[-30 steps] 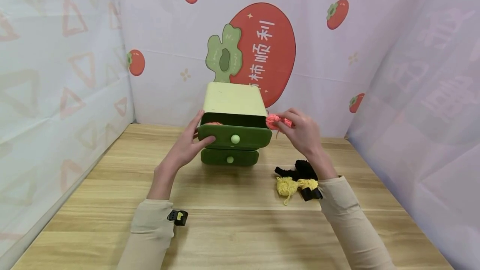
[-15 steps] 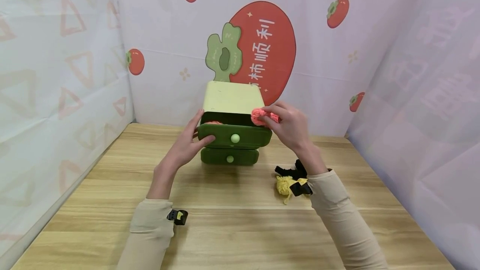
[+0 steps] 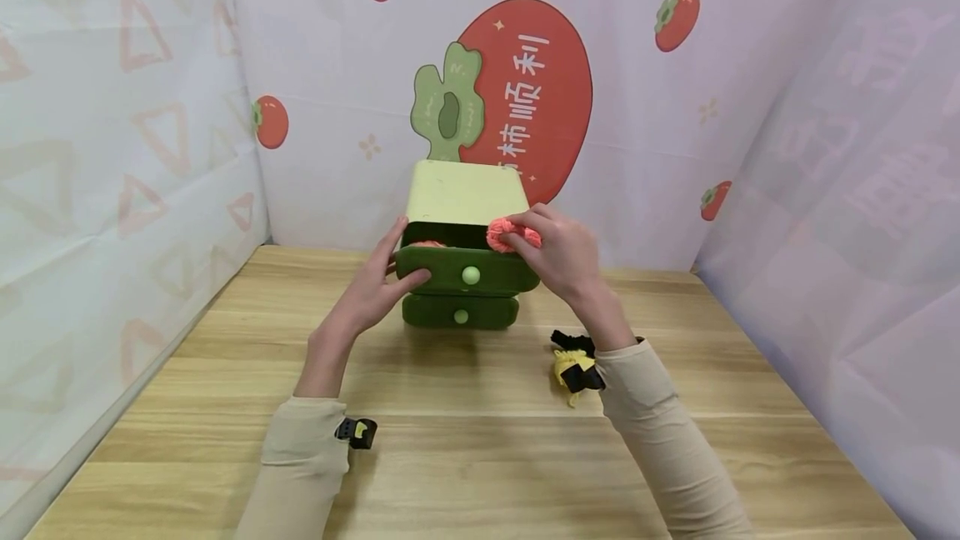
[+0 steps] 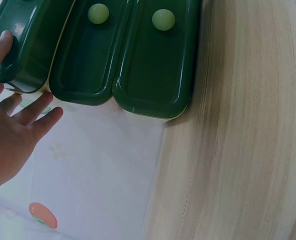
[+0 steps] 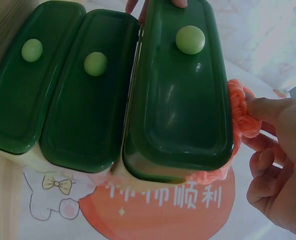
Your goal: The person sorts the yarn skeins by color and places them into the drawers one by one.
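A small cabinet with a cream top (image 3: 468,192) has its green top drawer (image 3: 442,272) pulled out. My left hand (image 3: 372,286) holds that drawer at its left end, thumb on the front face, other fingers along the side. In the left wrist view, the thumb (image 4: 2,47) lies on the green front. My right hand (image 3: 564,252) pinches a coral-pink yarn bundle (image 3: 498,236) over the drawer's right end. Another piece of coral yarn (image 3: 428,244) shows inside at the left. From the right wrist, the bundle (image 5: 242,107) appears at the drawer's upper edge.
Two more closed drawers (image 5: 83,95) sit beneath the pulled-out one. On the wooden table (image 3: 465,457), yellow yarn (image 3: 572,365) and a black bundle (image 3: 570,341) lie right of the cabinet, partly hidden by my right wrist. Printed cloth walls (image 3: 322,40) stand at the back and sides.
My right hand has moved left with the coral yarn bundle, from beside the cabinet to over the pulled-out drawer. The left hand has stayed on the drawer.
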The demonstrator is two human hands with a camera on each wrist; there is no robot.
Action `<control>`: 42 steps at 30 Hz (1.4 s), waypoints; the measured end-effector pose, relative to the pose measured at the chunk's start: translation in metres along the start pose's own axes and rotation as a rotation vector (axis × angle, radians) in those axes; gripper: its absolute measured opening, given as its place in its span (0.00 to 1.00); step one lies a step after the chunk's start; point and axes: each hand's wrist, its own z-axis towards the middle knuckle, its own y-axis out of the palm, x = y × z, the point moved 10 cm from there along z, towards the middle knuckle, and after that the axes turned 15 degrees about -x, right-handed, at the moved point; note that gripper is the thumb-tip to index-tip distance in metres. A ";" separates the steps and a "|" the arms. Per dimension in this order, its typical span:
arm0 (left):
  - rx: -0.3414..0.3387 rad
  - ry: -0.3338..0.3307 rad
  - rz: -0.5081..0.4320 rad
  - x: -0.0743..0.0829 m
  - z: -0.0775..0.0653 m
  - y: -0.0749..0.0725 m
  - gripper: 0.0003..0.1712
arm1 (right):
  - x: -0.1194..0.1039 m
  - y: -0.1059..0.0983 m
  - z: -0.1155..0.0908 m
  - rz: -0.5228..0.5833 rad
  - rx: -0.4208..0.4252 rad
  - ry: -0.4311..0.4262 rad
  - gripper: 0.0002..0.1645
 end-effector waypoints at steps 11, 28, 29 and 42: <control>0.008 -0.004 -0.012 0.001 0.001 -0.001 0.52 | -0.002 0.016 0.001 -0.063 -0.093 0.115 0.18; 0.008 -0.008 0.010 0.001 0.001 -0.001 0.52 | -0.015 0.012 -0.015 0.096 -0.026 0.079 0.12; 0.009 -0.007 0.012 0.001 0.001 0.000 0.52 | -0.017 0.013 -0.016 0.114 -0.039 0.072 0.12; 0.005 -0.001 0.022 0.001 0.001 0.001 0.51 | -0.050 0.056 -0.014 0.053 -0.323 0.051 0.13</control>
